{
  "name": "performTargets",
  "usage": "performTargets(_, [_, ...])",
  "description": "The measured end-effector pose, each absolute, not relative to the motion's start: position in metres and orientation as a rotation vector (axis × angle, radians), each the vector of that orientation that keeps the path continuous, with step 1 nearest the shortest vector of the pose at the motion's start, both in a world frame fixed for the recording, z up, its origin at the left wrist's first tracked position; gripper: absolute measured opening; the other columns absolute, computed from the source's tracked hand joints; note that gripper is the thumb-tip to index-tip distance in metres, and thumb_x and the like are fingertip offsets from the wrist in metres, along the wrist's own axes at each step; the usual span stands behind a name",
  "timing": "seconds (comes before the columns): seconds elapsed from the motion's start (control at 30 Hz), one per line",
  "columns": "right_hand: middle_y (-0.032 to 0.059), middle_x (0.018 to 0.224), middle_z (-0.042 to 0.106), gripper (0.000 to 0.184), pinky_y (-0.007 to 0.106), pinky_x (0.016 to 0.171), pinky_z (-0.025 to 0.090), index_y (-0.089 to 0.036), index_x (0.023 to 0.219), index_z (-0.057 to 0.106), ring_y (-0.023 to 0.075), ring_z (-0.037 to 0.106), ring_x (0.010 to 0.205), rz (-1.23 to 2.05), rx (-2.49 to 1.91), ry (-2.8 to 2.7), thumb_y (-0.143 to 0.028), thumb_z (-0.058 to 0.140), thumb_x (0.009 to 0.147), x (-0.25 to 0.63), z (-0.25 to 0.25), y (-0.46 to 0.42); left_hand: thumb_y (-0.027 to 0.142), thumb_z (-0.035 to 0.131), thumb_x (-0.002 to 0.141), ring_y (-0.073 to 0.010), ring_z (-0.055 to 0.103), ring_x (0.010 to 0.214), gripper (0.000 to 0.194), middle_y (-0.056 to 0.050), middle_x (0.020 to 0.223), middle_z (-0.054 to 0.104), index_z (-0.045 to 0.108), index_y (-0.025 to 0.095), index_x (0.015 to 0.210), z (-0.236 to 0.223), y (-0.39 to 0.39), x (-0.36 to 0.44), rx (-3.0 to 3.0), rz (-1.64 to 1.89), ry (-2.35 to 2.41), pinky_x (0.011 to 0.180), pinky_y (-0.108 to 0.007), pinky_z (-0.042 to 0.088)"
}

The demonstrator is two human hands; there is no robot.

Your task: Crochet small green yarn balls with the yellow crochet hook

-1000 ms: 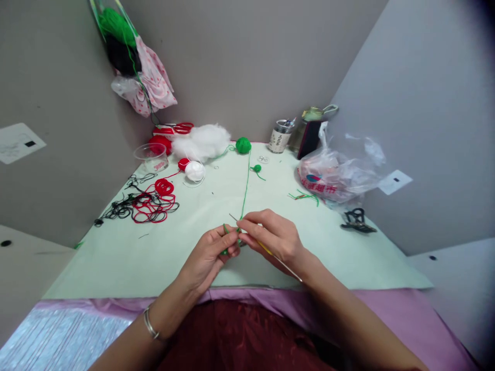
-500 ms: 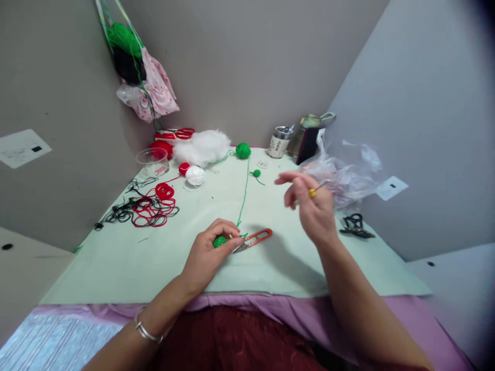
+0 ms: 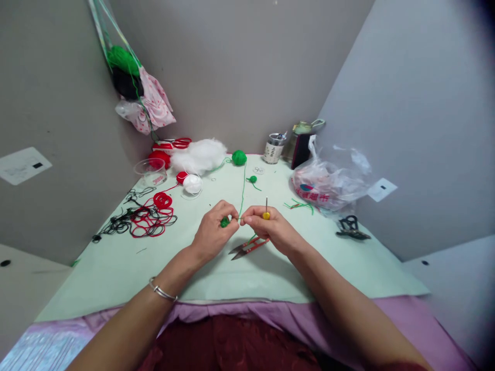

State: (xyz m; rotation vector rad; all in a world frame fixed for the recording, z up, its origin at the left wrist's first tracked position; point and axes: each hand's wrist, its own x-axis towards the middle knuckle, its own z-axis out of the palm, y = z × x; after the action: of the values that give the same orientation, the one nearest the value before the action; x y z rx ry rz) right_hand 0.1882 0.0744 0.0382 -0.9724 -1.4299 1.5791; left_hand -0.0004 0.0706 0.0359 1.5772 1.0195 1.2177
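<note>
My left hand (image 3: pixel 215 222) is closed around a small green crochet piece (image 3: pixel 225 222), mostly covered by the fingers. Close beside it, my right hand (image 3: pixel 273 226) pinches with thumb and forefinger at the green yarn (image 3: pixel 243 195). That hand also holds a crochet hook (image 3: pixel 266 213) with a yellow grip, its metal shaft pointing up. The yarn runs back to a green ball (image 3: pixel 238 157). Below the hands, orange thread snips (image 3: pixel 249 248) lie on the table, blades to the left, the handle end partly hidden by my right hand.
Tangled black and red cords (image 3: pixel 149 214) lie at left. Behind them are a clear cup (image 3: pixel 151 174), white stuffing (image 3: pixel 199 155) and a white yarn ball (image 3: pixel 192 184). A plastic bag (image 3: pixel 328 178), a black claw clip (image 3: pixel 352 228) and green yarn scraps (image 3: pixel 300 205) are at right.
My right hand has come left and down to meet my left hand, bringing the hook upright. My left hand has lifted off the snips with the green piece.
</note>
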Motion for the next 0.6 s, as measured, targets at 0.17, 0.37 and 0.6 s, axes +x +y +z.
performTargets(0.17, [-0.0137, 0.047, 0.029, 0.033, 0.024, 0.045, 0.009, -0.017, 0.079, 0.070, 0.0058, 0.014, 0.046, 1.655, -0.931, -1.328, -0.047, 0.082, 0.076, 0.195, 0.039, 0.078, 0.028, 0.075, 0.081, -0.0142, 0.045, 0.061, 0.011, 0.000, 0.072, 0.061, 0.075, 0.021, 0.073, 0.027, 0.072, -0.005, 1.373, 1.092, 0.946, 0.058, -0.029, 0.034])
performTargets(0.37, [-0.0151, 0.047, 0.026, 0.033, 0.024, 0.045, 0.009, -0.018, 0.084, 0.068, 0.0062, 0.010, 0.047, 1.640, -0.915, -1.216, -0.047, 0.082, 0.079, 0.204, 0.036, 0.088, 0.049, 0.074, 0.090, -0.0117, 0.060, 0.069, 0.035, -0.008, 0.098, 0.073, 0.081, 0.017, 0.105, 0.023, 0.070, -0.010, 1.093, 1.003, 0.771, 0.065, -0.025, 0.049])
performTargets(0.6, [-0.0150, 0.047, 0.026, 0.033, 0.023, 0.045, 0.010, -0.018, 0.085, 0.067, 0.0063, 0.010, 0.047, 1.654, -0.880, -1.154, -0.047, 0.083, 0.080, 0.205, 0.034, 0.087, 0.034, 0.092, 0.080, -0.0148, 0.072, 0.081, 0.033, -0.008, 0.100, 0.079, 0.076, 0.016, 0.103, 0.024, 0.060, -0.007, 0.834, 1.044, 0.687, 0.080, -0.027, 0.058])
